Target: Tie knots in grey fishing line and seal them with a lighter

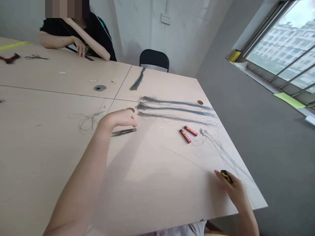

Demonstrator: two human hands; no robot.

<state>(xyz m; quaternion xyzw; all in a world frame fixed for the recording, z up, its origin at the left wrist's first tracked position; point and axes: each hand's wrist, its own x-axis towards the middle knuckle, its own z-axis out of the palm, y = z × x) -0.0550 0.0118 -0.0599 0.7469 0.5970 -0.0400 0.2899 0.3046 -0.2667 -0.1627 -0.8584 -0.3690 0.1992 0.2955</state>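
My left hand reaches over the middle of the table, its fingers curled in and closed. What they hold, if anything, is hidden. Just below it lie grey metal thread snips. My right hand, near the table's right front, is wrapped round a small black-and-yellow object. One fine line runs across the table toward that hand. Beyond my right hand are loose thin lines with small metal loops or hooks at one end. Two small red-and-black packs lie beside them.
Three long bundles of dark lines lie across the table, another bundle farther back. Left sit a tangled line and a grey disc. Across the table a person sits near scissors. The table's right edge borders a grey wall.
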